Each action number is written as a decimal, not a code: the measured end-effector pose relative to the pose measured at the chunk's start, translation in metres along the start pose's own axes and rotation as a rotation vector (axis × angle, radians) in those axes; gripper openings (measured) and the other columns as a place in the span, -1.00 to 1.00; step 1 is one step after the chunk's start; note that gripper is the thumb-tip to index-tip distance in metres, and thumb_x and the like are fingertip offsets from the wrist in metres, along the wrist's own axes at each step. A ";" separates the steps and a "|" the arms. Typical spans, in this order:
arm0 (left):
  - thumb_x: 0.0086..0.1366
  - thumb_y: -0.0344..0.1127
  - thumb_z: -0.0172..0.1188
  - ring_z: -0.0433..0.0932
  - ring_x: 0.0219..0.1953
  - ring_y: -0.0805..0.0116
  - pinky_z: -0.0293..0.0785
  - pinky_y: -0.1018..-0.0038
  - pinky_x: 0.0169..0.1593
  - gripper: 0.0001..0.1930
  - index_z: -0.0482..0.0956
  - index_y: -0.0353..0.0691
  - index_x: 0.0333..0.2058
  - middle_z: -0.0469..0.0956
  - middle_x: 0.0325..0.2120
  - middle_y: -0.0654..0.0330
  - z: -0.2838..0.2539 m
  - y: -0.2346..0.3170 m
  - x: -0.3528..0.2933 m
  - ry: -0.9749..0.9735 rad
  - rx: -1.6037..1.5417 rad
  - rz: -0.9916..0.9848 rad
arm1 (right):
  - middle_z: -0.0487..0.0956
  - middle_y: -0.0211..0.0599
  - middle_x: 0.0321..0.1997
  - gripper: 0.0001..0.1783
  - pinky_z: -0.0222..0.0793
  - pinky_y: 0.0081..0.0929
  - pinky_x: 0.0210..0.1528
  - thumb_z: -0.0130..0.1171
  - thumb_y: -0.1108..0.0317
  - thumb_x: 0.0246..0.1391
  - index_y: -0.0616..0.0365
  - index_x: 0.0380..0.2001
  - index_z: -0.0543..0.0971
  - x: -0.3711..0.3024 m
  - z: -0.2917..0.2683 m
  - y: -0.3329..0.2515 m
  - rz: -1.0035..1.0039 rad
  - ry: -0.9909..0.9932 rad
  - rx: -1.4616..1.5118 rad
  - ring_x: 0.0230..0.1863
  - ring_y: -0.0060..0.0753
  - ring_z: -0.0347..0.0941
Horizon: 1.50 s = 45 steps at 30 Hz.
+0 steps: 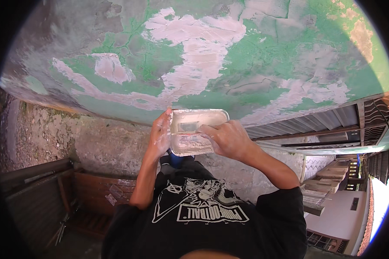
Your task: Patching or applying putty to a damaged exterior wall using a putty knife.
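A shallow rectangular plastic tub [222, 115], smeared with pale putty, is held in front of me at the foot of the wall. My left hand [161, 134] grips its left side, thumb up at the rim, with whitish smears over the fingers. Inside the tub, my right hand [231, 140] is closed on a flat putty scraper [188, 140], whose straight edge crosses the tub. Putty coats the scraper, so its outline is partly hidden. Beyond the tub, pale putty patches [203, 56] cover parts of the green wall [255, 60].
A wooden bench [99, 183] with small scraps on it stands at lower left. Worn concrete ground [103, 142] runs along the wall. To the right are corrugated sheets [298, 125], wooden planks [328, 177] and a pale building [339, 216].
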<state>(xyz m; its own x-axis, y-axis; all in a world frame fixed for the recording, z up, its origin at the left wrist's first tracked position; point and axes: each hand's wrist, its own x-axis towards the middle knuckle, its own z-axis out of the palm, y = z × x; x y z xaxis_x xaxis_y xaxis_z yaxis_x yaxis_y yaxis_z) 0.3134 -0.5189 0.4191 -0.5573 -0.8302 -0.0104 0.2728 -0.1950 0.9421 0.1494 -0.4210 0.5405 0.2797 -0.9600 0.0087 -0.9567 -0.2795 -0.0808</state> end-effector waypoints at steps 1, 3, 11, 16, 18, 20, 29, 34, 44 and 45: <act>0.48 0.06 -0.22 0.51 -0.35 0.54 0.49 0.55 -0.24 -0.45 0.52 -0.38 -0.13 0.57 -0.37 0.19 -0.001 -0.001 -0.001 -0.002 -0.051 -0.045 | 0.56 -0.22 -0.57 -0.58 0.35 -0.13 -0.50 0.22 0.41 -0.17 -0.04 -0.12 0.51 -0.002 0.003 -0.002 0.017 -0.054 0.030 -0.51 0.00 0.51; 0.47 0.08 -0.20 0.50 -0.35 0.53 0.49 0.54 -0.23 -0.45 0.52 -0.37 -0.13 0.58 -0.37 0.20 -0.001 0.007 -0.005 0.023 -0.089 -0.140 | 0.55 -0.21 -0.58 -0.52 0.33 -0.08 -0.48 0.23 0.39 -0.22 -0.03 -0.10 0.49 -0.007 0.013 -0.002 0.034 -0.108 0.061 -0.50 0.03 0.50; 0.47 0.09 -0.22 0.45 -0.42 0.55 0.48 0.54 -0.32 -0.43 0.53 -0.37 -0.21 0.53 -0.47 0.23 0.002 0.007 0.000 0.053 0.094 -0.045 | 0.54 -0.25 -0.62 -0.54 0.32 -0.13 -0.48 0.28 0.47 -0.29 -0.02 -0.18 0.55 -0.008 -0.005 0.007 -0.029 -0.018 0.134 -0.53 0.00 0.49; 0.47 0.09 -0.22 0.43 -0.43 0.57 0.44 0.56 -0.31 -0.45 0.53 -0.34 -0.21 0.52 -0.47 0.25 0.007 0.022 0.001 0.063 0.143 -0.025 | 0.50 -0.21 -0.65 -0.55 0.31 -0.07 -0.48 0.27 0.45 -0.31 -0.01 -0.20 0.53 -0.011 -0.021 0.010 0.008 0.012 0.177 -0.53 0.03 0.48; 0.47 0.09 -0.23 0.43 -0.43 0.56 0.44 0.56 -0.31 -0.45 0.53 -0.34 -0.21 0.52 -0.46 0.25 0.009 0.021 0.002 0.046 0.139 -0.042 | 0.50 -0.21 -0.66 -0.56 0.32 -0.07 -0.47 0.27 0.45 -0.31 -0.01 -0.21 0.54 -0.011 -0.021 0.008 -0.024 0.008 0.149 -0.52 0.03 0.48; 0.47 0.09 -0.23 0.43 -0.43 0.56 0.44 0.55 -0.32 -0.44 0.53 -0.34 -0.21 0.52 -0.46 0.25 0.010 0.019 0.003 0.033 0.134 -0.058 | 0.54 -0.23 -0.61 -0.63 0.32 -0.09 -0.48 0.27 0.42 -0.22 -0.01 -0.22 0.56 -0.008 -0.015 0.006 0.007 -0.143 0.111 -0.52 0.02 0.48; 0.48 0.07 -0.24 0.45 -0.34 0.50 0.44 0.52 -0.21 -0.44 0.50 -0.40 -0.14 0.57 -0.38 0.17 0.018 0.014 0.002 0.048 0.267 0.039 | 0.55 -0.18 -0.60 -0.68 0.31 -0.08 -0.51 0.27 0.40 -0.15 0.01 -0.22 0.56 -0.011 -0.016 0.021 -0.009 0.263 0.212 -0.52 0.05 0.49; 0.47 0.08 -0.22 0.42 -0.26 0.49 0.38 0.50 -0.09 -0.43 0.50 -0.41 -0.19 0.54 -0.34 0.18 0.020 0.015 0.004 -0.037 0.114 -0.069 | 0.55 -0.19 -0.61 -0.69 0.32 -0.13 -0.54 0.24 0.44 -0.16 0.01 -0.23 0.58 -0.010 -0.014 0.020 0.061 0.096 0.146 -0.55 0.01 0.50; 0.48 0.07 -0.23 0.41 -0.29 0.48 0.38 0.51 -0.13 -0.44 0.51 -0.39 -0.24 0.53 -0.38 0.21 0.028 0.008 0.003 0.069 0.239 -0.100 | 0.55 -0.13 -0.61 -0.57 0.38 -0.09 -0.50 0.23 0.45 -0.30 0.01 -0.21 0.55 -0.025 0.008 0.025 -0.009 -0.069 0.168 -0.56 0.02 0.50; 0.48 0.07 -0.23 0.41 -0.30 0.48 0.38 0.51 -0.13 -0.44 0.51 -0.39 -0.23 0.53 -0.38 0.21 0.030 0.010 0.003 0.064 0.222 -0.088 | 0.55 -0.13 -0.61 -0.57 0.38 -0.09 -0.50 0.23 0.45 -0.30 0.01 -0.21 0.55 -0.026 0.002 0.026 -0.013 -0.070 0.169 -0.56 0.02 0.50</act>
<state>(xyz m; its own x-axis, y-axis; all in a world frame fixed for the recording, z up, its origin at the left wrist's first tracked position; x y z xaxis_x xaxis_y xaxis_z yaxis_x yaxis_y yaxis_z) 0.2909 -0.5078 0.4384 -0.5182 -0.8481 -0.1100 0.0427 -0.1542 0.9871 0.1174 -0.4036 0.5367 0.3023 -0.9515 -0.0577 -0.9277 -0.2798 -0.2472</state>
